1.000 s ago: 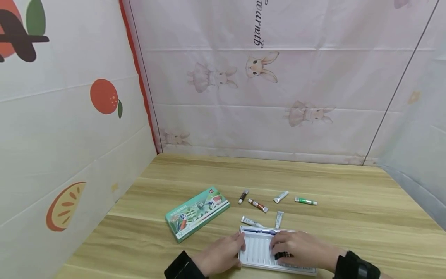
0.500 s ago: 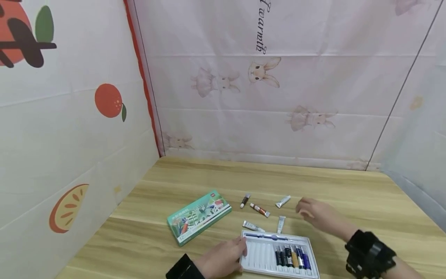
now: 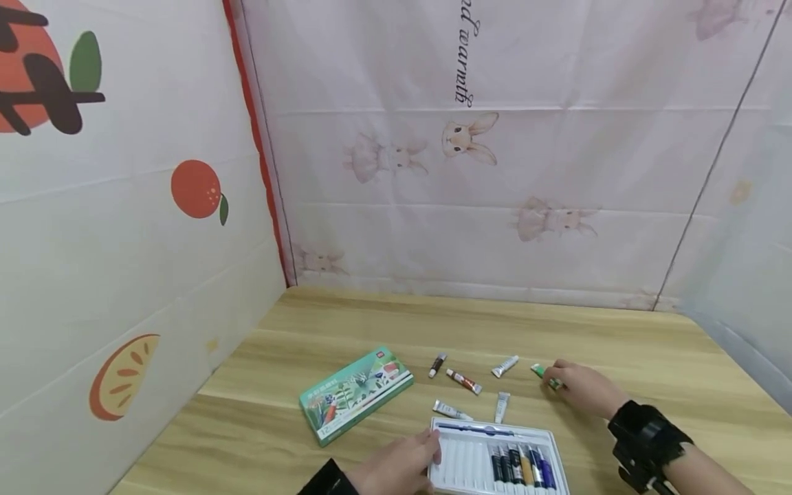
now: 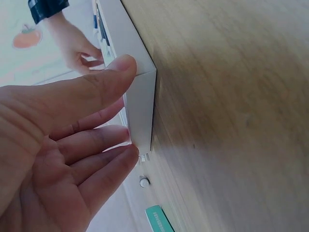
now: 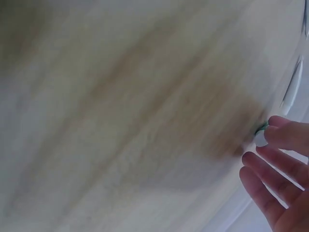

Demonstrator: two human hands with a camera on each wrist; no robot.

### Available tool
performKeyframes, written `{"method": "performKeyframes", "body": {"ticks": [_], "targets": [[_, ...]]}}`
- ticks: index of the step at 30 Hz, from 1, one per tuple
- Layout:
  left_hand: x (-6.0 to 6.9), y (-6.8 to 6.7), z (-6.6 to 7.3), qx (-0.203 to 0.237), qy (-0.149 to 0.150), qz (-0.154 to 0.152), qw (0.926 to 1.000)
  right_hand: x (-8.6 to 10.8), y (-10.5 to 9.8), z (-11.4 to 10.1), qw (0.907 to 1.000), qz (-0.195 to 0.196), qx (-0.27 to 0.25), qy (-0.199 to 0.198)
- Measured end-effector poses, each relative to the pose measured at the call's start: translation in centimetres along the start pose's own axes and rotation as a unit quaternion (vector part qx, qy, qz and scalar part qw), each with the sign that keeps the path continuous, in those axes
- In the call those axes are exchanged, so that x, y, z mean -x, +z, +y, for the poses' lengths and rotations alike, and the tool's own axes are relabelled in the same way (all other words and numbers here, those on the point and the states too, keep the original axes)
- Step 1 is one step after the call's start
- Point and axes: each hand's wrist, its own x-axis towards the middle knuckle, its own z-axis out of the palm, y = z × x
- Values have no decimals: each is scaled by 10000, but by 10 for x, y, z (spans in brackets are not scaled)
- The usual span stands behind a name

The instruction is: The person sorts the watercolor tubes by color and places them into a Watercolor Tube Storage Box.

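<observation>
A white plastic paint tray (image 3: 464, 462) sits at the front of the table, holding several dark, blue and ochre paint tubes (image 3: 522, 467) in its right half and a blue-handled paintbrush (image 3: 473, 430) along its far edge. My left hand (image 3: 402, 462) holds the tray's left end; in the left wrist view its thumb and fingertips (image 4: 123, 65) lie on the end wall. Further right, my right hand (image 3: 584, 388) pinches a green paint tube (image 3: 537, 370) at the tabletop. In the right wrist view the tube's white cap (image 5: 261, 138) shows by the thumb and forefinger.
A green paint box (image 3: 355, 395) lies left of the tray. Beyond the tray lie a black tube (image 3: 437, 365), a red-brown tube (image 3: 464, 381) and several pale tubes (image 3: 505, 366). Printed cloth (image 3: 396, 240) hangs around the table.
My right hand has left the tubes in the tray, moved right and forward, and taken hold of the green paint tube. My left hand stays at the tray. The head view has tilted up slightly.
</observation>
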Motion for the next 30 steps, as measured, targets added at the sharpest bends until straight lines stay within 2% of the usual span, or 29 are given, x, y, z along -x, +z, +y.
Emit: {"method": "performKeyframes", "body": {"ticks": [5,9,14,22,30], "targets": [[0,-1,2,-224,74,132,9996,-1,-4,-9,9994,-215,-256,-46],[0,-1,3,-334,30,94,9994,2,-5,-17,9989,-258,-337,-188],[0,0,5,-443,-16,92,9990,7,-3,-22,9987,-105,-129,-473],[-1,0,4,-580,38,137,9982,10,-2,-22,9985,14,195,-510],[-1,0,4,-496,-96,24,9987,10,-1,-21,9981,-49,336,-516]]}}
